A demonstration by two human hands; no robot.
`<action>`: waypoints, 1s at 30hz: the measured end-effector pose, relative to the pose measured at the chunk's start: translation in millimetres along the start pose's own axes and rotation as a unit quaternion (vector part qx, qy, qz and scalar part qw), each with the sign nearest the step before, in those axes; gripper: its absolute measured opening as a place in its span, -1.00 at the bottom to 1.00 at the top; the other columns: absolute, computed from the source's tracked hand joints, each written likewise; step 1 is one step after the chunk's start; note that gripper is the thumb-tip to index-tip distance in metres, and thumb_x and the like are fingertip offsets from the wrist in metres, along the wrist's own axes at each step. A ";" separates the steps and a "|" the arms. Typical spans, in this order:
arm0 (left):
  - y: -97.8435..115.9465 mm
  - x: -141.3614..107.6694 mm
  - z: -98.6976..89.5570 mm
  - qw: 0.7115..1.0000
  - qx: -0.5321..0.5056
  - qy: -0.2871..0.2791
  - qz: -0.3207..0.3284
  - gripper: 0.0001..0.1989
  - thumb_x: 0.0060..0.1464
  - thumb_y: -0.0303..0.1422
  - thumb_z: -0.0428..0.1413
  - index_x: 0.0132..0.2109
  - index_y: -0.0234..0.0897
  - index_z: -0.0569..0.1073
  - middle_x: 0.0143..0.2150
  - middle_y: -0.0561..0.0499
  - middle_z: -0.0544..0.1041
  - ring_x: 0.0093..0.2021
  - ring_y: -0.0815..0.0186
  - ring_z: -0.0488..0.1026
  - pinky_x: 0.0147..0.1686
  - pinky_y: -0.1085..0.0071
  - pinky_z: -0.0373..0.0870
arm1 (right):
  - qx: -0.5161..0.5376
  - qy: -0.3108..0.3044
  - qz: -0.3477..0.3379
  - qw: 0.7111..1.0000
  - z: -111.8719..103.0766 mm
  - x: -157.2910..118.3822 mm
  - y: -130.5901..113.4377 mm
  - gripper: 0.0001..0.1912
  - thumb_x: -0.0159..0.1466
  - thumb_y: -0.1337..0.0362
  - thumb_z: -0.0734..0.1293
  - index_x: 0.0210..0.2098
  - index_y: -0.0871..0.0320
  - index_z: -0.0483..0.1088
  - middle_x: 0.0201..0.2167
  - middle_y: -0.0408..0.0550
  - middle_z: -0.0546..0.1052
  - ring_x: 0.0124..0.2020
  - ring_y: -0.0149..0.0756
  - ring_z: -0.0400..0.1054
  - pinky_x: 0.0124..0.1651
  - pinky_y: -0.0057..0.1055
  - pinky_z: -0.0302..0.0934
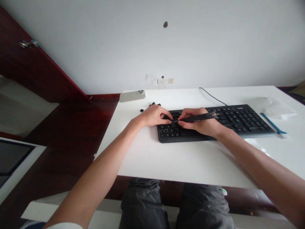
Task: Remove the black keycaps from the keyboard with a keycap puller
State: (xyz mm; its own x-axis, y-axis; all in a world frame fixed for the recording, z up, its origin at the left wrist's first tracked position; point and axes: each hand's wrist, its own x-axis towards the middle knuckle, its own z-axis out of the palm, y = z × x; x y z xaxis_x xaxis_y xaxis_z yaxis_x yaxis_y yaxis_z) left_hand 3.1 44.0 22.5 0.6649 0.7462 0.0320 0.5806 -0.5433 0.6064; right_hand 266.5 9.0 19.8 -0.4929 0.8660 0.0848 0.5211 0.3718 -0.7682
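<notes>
A black keyboard (238, 118) lies on the white table, and its left part shows bare key sockets where caps are off. My right hand (201, 122) grips a slim black tool (199, 117) with a thin metal tip, which points left and down at the bare sockets. My left hand (156, 115) rests on the keyboard's left end. Its thumb and forefinger come together close to the tool's tip; whatever sits between them is too small to make out. Several loose black keycaps (153, 103) lie just behind my left hand, partly hidden by it.
A phone (132, 96) lies at the table's back left corner. Right of the keyboard are a blue plastic stick (273, 123) and a crumpled clear bag (278, 108). The keyboard's cable (213, 96) runs to the back edge. A dark red door (35, 60) stands at left.
</notes>
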 end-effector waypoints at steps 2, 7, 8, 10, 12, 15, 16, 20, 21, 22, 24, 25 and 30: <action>-0.1 0.0 -0.4 1.000 -0.004 0.000 0.000 -0.77 0.15 -0.20 0.33 -0.08 -0.14 0.75 -0.51 0.14 0.42 -0.51 0.42 0.26 -0.38 0.41 0.13 | 0.006 -0.007 -0.004 1.000 0.2 0.5 0.3 -0.76 0.27 0.04 0.48 -0.25 0.08 0.56 -0.38 -0.12 0.65 -0.42 -0.31 0.49 -0.39 -0.41 0.28; -0.2 -0.2 -2.3 1.000 -0.018 0.000 -0.002 -0.79 0.18 -0.24 0.29 -0.09 -0.14 0.75 -0.53 0.14 0.37 -0.51 0.41 0.24 -0.40 0.41 0.12 | -0.019 0.008 -0.026 0.999 4.7 -0.8 -6.0 -0.82 0.28 0.11 0.46 -0.24 0.08 0.56 -0.38 -0.14 0.66 -0.42 -0.34 0.48 -0.35 -0.42 0.27; -0.6 0.0 -2.3 1.000 -0.020 0.003 -0.001 -0.80 0.18 -0.27 0.28 -0.09 -0.14 0.75 -0.53 0.14 0.37 -0.50 0.41 0.24 -0.40 0.42 0.13 | -0.026 0.011 -0.028 0.999 6.1 -1.2 -7.7 -0.83 0.28 0.12 0.46 -0.24 0.08 0.56 -0.38 -0.15 0.65 -0.43 -0.36 0.46 -0.35 -0.42 0.26; -1.7 0.6 -1.8 1.000 -0.020 0.010 0.002 -0.80 0.18 -0.33 0.25 -0.10 -0.15 0.75 -0.53 0.14 0.38 -0.50 0.42 0.24 -0.39 0.42 0.14 | -0.039 0.016 -0.034 0.999 9.1 -1.9 -11.3 -0.85 0.28 0.14 0.45 -0.25 0.08 0.55 -0.39 -0.17 0.64 -0.46 -0.39 0.41 -0.36 -0.43 0.23; -2.8 1.1 -0.8 1.000 -0.015 0.014 0.005 -0.77 0.17 -0.40 0.21 -0.10 -0.15 0.75 -0.53 0.14 0.38 -0.51 0.42 0.23 -0.39 0.42 0.14 | -0.054 0.023 -0.041 0.997 12.3 -2.5 -14.7 -0.88 0.28 0.18 0.44 -0.27 0.09 0.53 -0.41 -0.18 0.63 -0.49 -0.41 0.36 -0.39 -0.43 0.18; -2.6 0.9 0.4 1.000 -0.011 0.015 0.007 -0.68 0.12 -0.49 0.15 -0.10 -0.13 0.75 -0.55 0.16 0.35 -0.51 0.42 0.22 -0.40 0.42 0.13 | -0.076 0.036 -0.062 0.995 17.4 -3.1 -18.1 -0.91 0.27 0.22 0.43 -0.28 0.10 0.51 -0.40 -0.17 0.62 -0.48 -0.41 0.37 -0.37 -0.44 0.17; -1.8 0.6 0.5 1.000 -0.010 0.015 0.006 -0.65 0.10 -0.51 0.13 -0.10 -0.12 0.75 -0.55 0.16 0.35 -0.51 0.41 0.22 -0.40 0.42 0.13 | -0.080 0.041 -0.067 0.994 18.8 -3.2 -18.7 -0.92 0.27 0.23 0.43 -0.28 0.10 0.51 -0.39 -0.17 0.62 -0.47 -0.41 0.38 -0.36 -0.45 0.17; 2.4 -0.8 0.0 1.000 -0.003 0.009 -0.003 -0.61 0.05 -0.53 0.11 -0.09 -0.10 0.75 -0.55 0.16 0.35 -0.51 0.40 0.24 -0.39 0.41 0.14 | -0.068 0.057 -0.049 0.995 21.1 -2.5 -19.7 -0.93 0.26 0.24 0.43 -0.29 0.09 0.52 -0.41 -0.19 0.62 -0.51 -0.43 0.34 -0.40 -0.45 0.15; 3.1 -1.0 -0.4 1.000 -0.002 0.006 -0.003 -0.60 0.05 -0.52 0.11 -0.09 -0.10 0.75 -0.55 0.16 0.34 -0.51 0.40 0.24 -0.39 0.41 0.14 | -0.063 0.057 -0.046 0.995 20.7 -2.3 -20.1 -0.93 0.25 0.24 0.44 -0.29 0.09 0.52 -0.42 -0.19 0.62 -0.52 -0.43 0.33 -0.41 -0.45 0.15; 3.6 -1.2 -0.9 1.000 -0.001 0.001 -0.002 -0.60 0.04 -0.52 0.11 -0.08 -0.10 0.75 -0.55 0.16 0.34 -0.51 0.40 0.24 -0.38 0.41 0.14 | -0.061 0.058 -0.048 0.995 20.2 -2.1 -20.6 -0.93 0.25 0.23 0.44 -0.30 0.09 0.52 -0.44 -0.20 0.61 -0.53 -0.43 0.33 -0.42 -0.45 0.15; 3.8 -1.5 -2.2 1.000 -0.001 -0.011 0.004 -0.58 0.04 -0.51 0.11 -0.05 -0.09 0.74 -0.55 0.17 0.33 -0.50 0.40 0.24 -0.37 0.41 0.15 | -0.066 0.067 -0.053 0.994 19.0 -2.0 -21.6 -0.93 0.24 0.23 0.45 -0.31 0.09 0.53 -0.46 -0.20 0.60 -0.53 -0.42 0.34 -0.42 -0.44 0.15; 3.7 -1.6 -2.7 1.000 -0.001 -0.018 0.007 -0.56 0.03 -0.51 0.11 -0.03 -0.07 0.74 -0.55 0.17 0.33 -0.50 0.40 0.24 -0.37 0.41 0.15 | -0.070 0.071 -0.055 0.994 18.5 -2.1 -22.0 -0.93 0.24 0.22 0.45 -0.31 0.08 0.54 -0.48 -0.20 0.59 -0.52 -0.41 0.34 -0.42 -0.44 0.15; 5.6 -2.2 -3.7 0.999 0.016 -0.035 0.011 -0.50 0.01 -0.52 0.12 0.04 -0.02 0.72 -0.54 0.17 0.38 -0.49 0.39 0.27 -0.35 0.40 0.17 | -0.074 0.065 -0.050 0.994 18.3 -3.5 -22.6 -0.90 0.26 0.19 0.45 -0.32 0.07 0.53 -0.50 -0.20 0.56 -0.54 -0.40 0.33 -0.44 -0.43 0.14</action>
State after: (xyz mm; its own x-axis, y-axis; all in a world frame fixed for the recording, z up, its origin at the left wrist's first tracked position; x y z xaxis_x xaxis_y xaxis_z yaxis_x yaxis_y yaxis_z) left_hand 3.1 40.8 28.8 0.7085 0.7056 -0.0120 0.5791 -0.5717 0.5811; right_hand 243.7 -8.6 25.3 -0.4583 0.8544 0.2449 0.5754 0.4952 -0.6509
